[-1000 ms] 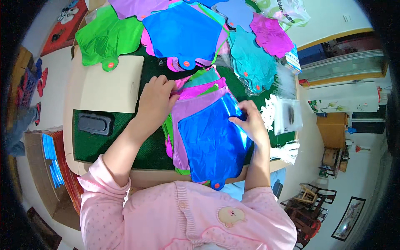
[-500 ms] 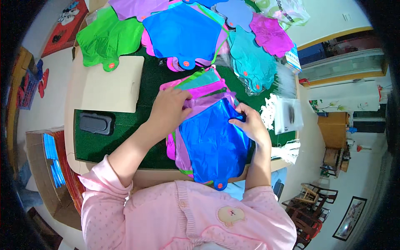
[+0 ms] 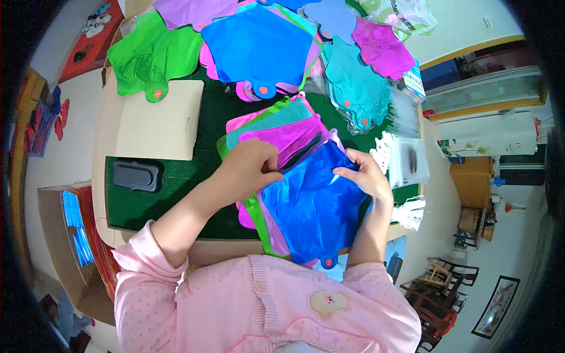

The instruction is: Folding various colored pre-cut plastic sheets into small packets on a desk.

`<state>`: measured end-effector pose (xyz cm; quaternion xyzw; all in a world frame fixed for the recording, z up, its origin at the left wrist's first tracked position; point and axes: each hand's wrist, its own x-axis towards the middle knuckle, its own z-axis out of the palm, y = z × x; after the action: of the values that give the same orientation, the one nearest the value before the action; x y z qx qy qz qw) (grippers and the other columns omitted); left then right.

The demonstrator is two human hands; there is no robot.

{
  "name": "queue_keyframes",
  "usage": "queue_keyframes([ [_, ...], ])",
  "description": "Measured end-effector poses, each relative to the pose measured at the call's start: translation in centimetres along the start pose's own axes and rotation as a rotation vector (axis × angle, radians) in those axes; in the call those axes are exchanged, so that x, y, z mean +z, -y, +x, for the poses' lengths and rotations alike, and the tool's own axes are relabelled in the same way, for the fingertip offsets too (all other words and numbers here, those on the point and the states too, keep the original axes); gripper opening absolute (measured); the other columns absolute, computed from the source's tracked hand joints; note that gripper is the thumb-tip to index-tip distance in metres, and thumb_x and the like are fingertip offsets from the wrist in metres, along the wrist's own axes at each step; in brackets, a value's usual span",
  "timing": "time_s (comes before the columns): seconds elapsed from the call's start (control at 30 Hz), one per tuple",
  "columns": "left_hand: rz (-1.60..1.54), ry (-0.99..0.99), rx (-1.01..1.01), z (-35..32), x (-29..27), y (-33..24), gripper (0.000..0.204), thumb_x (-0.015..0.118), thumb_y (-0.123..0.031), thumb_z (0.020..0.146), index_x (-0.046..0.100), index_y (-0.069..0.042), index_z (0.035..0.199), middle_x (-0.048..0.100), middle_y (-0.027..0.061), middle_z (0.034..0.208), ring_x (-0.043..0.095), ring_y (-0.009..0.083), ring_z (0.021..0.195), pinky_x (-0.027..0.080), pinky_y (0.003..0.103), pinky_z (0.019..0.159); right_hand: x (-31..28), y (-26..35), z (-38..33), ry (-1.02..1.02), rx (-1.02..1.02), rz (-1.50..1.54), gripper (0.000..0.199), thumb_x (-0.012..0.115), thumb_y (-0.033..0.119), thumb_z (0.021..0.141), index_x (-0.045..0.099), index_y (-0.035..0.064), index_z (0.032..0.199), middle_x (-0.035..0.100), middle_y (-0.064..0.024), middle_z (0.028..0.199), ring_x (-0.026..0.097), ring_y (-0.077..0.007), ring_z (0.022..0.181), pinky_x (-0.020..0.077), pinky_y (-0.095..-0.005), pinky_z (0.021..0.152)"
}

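Observation:
A fanned stack of flat foil balloons lies before me, a shiny blue foil balloon (image 3: pixel 318 206) uppermost and overhanging the table's near edge. My right hand (image 3: pixel 366 176) pinches its upper right edge, thumb on top and fingers underneath. At the upper left edge of the same balloon, my left hand (image 3: pixel 253 167) is closed, thumb and fingertips together on the foil. Beyond my hands spread a magenta foil balloon (image 3: pixel 294 138) and a teal foil balloon (image 3: pixel 265 122). Purple and green edges (image 3: pixel 259 226) show beneath the blue one; the lower layers are mostly hidden.
Farther back lie a flat blue star balloon (image 3: pixel 259 44), a green balloon (image 3: pixel 156 53) and a teal pile (image 3: pixel 356 88). A beige folder (image 3: pixel 156 120) and black case (image 3: pixel 136 176) sit left. White strings (image 3: pixel 409 213) and clear bags (image 3: pixel 409 162) lie right.
The blue balloon has shifted right with my right hand. My left hand has moved slightly right and nearer to me. More of the magenta and teal balloons shows.

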<state>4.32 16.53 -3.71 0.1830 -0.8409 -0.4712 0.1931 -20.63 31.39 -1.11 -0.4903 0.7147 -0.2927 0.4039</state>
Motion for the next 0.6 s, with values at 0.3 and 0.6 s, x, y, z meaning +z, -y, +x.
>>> queue_keyframes([
  [0.3,-0.119,0.018,-0.028,-0.4,0.5,-0.1,0.018,0.068,-0.011,0.073,0.054,0.001,0.072,0.054,0.0114,0.060,0.054,0.0204,0.055,0.042,0.033,0.054,-0.8,-0.9,0.0,0.050,0.083,0.085,0.012,0.069,0.008,0.079,0.058,0.0036,0.082,0.054,0.0070,0.073,0.045,-0.0013,0.070,0.0381,-0.0197,0.064],
  [0.6,-0.151,0.004,-0.172,-0.2,0.1,-0.5,0.018,0.068,-0.009,0.074,0.053,0.001,0.073,0.054,0.0065,0.063,0.050,0.0119,0.056,0.040,0.029,0.052,-0.7,-0.6,0.1,0.049,0.100,0.122,0.012,0.067,0.007,0.080,0.061,0.0013,0.088,0.059,0.0057,0.079,0.048,-0.0018,0.074,0.0411,-0.0206,0.068],
])
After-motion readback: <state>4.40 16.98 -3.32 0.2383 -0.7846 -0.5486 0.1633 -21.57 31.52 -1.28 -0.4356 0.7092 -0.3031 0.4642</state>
